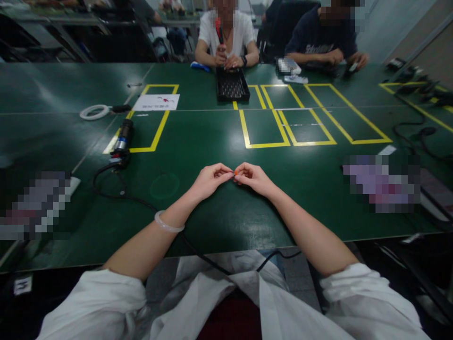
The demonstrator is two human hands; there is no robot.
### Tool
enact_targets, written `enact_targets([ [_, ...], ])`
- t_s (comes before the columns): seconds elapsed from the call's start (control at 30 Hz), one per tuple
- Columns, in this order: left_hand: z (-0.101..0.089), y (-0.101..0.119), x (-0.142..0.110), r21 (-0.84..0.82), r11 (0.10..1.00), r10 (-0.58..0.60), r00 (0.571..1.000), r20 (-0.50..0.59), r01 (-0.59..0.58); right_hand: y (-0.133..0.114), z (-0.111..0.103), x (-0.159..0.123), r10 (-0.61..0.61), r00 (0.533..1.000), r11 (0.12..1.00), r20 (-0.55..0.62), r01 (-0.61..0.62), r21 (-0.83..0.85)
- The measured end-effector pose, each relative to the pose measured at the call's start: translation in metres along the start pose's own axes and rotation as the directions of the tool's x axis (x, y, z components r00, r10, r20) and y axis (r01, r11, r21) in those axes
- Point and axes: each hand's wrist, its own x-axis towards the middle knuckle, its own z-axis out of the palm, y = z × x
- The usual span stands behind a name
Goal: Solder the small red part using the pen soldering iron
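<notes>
Over the near middle of the green table (198,222), both hands meet at the fingertips. My right hand (256,179) is closed in a pinch on a small orange piece (236,173), most of which the fingers cover. From the other side my left hand (212,182) is also closed in a pinch. A tiny dark bit shows between its fingertips and the orange piece; too little is visible to name it. A pale bracelet circles my left wrist.
A corded cylindrical tool (123,134) lies to the left, near a paper sheet (155,102) and a white cable coil (95,112). Yellow tape marks rectangles on the table. Across it sit two people, one behind a black tray (232,97). Blurred-out items lie left and right.
</notes>
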Motion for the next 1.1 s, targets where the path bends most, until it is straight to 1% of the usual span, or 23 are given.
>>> enact_targets([
  [0.2,-0.0007,-0.0038,0.0006,0.007,1.000,0.006,1.000,-0.001,-0.006,-0.0020,0.0007,-0.0001,0.002,1.000,0.999,-0.005,-0.001,0.032],
  [0.37,0.0018,-0.0042,-0.0002,0.032,0.999,0.018,1.000,0.016,-0.019,-0.0045,0.0004,-0.0009,0.006,1.000,1.000,-0.010,-0.006,0.015],
  [0.5,0.0028,-0.0018,-0.0013,0.087,0.995,0.050,0.999,0.009,-0.051,-0.0040,-0.0003,-0.0012,-0.011,1.000,1.000,-0.003,0.011,-0.002],
  [0.73,0.0040,-0.0011,-0.0015,0.131,0.985,0.111,0.994,-0.004,-0.110,-0.0003,0.0004,-0.0004,-0.032,0.999,0.999,-0.010,0.032,-0.010],
  [0.93,0.0051,-0.0011,-0.0024,0.149,0.979,0.141,0.990,-0.002,-0.139,0.0010,0.0003,-0.0004,-0.027,1.000,0.997,-0.013,0.026,-0.069],
  [1.1,0.0052,-0.0013,-0.0026,0.149,0.979,0.141,0.990,-0.009,-0.139,0.0003,-0.0003,-0.0016,-0.055,0.998,0.993,-0.030,0.052,-0.102],
])
